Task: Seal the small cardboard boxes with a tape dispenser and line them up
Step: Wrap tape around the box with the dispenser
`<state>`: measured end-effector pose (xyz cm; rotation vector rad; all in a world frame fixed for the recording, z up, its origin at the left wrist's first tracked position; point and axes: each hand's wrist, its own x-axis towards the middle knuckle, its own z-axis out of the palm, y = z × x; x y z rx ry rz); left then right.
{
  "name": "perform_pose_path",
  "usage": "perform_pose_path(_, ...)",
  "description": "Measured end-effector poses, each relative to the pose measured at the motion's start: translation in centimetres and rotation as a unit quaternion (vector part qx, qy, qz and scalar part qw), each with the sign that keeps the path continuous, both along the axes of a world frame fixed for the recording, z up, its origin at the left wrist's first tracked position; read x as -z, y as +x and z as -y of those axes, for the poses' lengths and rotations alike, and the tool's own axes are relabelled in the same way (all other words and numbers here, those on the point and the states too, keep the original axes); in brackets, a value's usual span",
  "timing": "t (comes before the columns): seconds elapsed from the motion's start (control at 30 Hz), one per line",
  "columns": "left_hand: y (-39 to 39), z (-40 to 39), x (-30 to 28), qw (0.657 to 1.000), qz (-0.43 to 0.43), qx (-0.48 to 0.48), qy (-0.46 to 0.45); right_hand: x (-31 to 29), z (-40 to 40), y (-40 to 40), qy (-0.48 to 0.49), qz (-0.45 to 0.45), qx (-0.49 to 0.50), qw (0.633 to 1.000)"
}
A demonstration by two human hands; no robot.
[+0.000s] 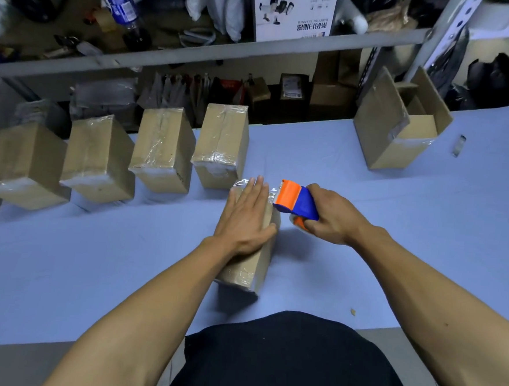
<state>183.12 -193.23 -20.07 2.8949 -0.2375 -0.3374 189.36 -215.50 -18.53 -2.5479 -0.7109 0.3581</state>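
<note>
Packing or stockroom area: blue-covered desk (395,232) with a row of taped cardboard boxes (163,150), an open carton (401,142), and a grey metal shelf rack (196,56) stuffed with bagged goods, boxes and clutter.

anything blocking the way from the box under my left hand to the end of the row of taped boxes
Nothing visible does. The box under the left hand sits just short of the row's last box, with bare table beside it.

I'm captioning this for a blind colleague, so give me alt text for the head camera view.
A person's left hand presses flat on a small cardboard box while the right hand grips an orange and blue tape dispenser at its far end. Four taped boxes stand in a row behind on the blue table, and an open box at far right.
</note>
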Motion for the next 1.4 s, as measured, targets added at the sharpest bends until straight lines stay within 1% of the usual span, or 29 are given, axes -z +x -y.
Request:
perform_pose_path(0.1, -0.5, 0.7, 0.1, 0.999, 0.008, 0.024, 0.025, 0.1, 1.3, -0.4, 0.012, -0.001, -0.020, 1.000)
perform_pose_path(0.23, -0.7, 1.1, 0.2, 0.999, 0.001, 0.028, 0.032, 1.0, 2.0, -1.5, 0.031, -0.018, -0.001, 0.999)
perform_pose_path(0.37, -0.6, 0.8, 0.1, 0.998, 0.002, 0.040, 0.043, 1.0, 3.4, -1.5, -0.003, -0.032, 0.017, 0.999)
perform_pose_path(0.47, -0.7, 0.9, -0.1, 0.998, -0.001, 0.040, 0.046, 0.7, 3.7, -1.2, -0.032, -0.024, 0.017, 0.999)
perform_pose_path(0.6, -0.7, 1.0, -0.1, 0.998, 0.004, 0.039, 0.045, 0.8, 4.0, -1.9, -0.026, -0.045, 0.053, 0.997)
perform_pose_path(0.73, -0.9, 1.2, 0.0, 0.998, 0.004, 0.037, 0.041, 1.1, 4.0, -2.4, -0.034, -0.051, 0.050, 0.997)
perform_pose_path(0.83, -0.8, 1.1, 0.0, 0.998, 0.011, 0.034, 0.041, 0.2, 3.7, -2.6, -0.036, -0.043, 0.054, 0.997)
perform_pose_path(0.97, -0.8, 1.4, 0.1, 0.998, 0.011, 0.032, 0.045, -0.9, 1.7, -2.4, -0.143, -0.001, 0.054, 0.988)
perform_pose_path(1.1, -0.9, 2.0, 0.1, 0.999, 0.007, -0.005, 0.033, -3.1, -1.1, -1.1, -0.188, 0.016, 0.077, 0.979)
perform_pose_path(1.13, -0.9, 2.1, 0.0, 0.999, 0.005, -0.009, 0.035, -3.3, -1.6, -1.0, -0.214, 0.023, 0.083, 0.973)
perform_pose_path(1.2, -1.5, 2.7, 0.0, 0.999, 0.009, -0.006, 0.035, -3.1, -2.5, -1.4, -0.297, 0.047, 0.081, 0.950)
perform_pose_path(1.23, -1.9, 3.2, 0.0, 0.999, 0.014, -0.005, 0.029, -2.3, -2.9, -2.1, -0.312, 0.045, 0.087, 0.945)
perform_pose_path(1.33, -2.2, 3.6, 0.1, 0.999, 0.016, -0.025, 0.026, 0.7, -3.6, -4.2, -0.235, -0.015, 0.151, 0.960)
perform_pose_path(1.4, -2.2, 3.4, 0.2, 0.999, 0.010, -0.037, 0.021, 1.5, -3.4, -4.3, -0.210, -0.044, 0.184, 0.959)
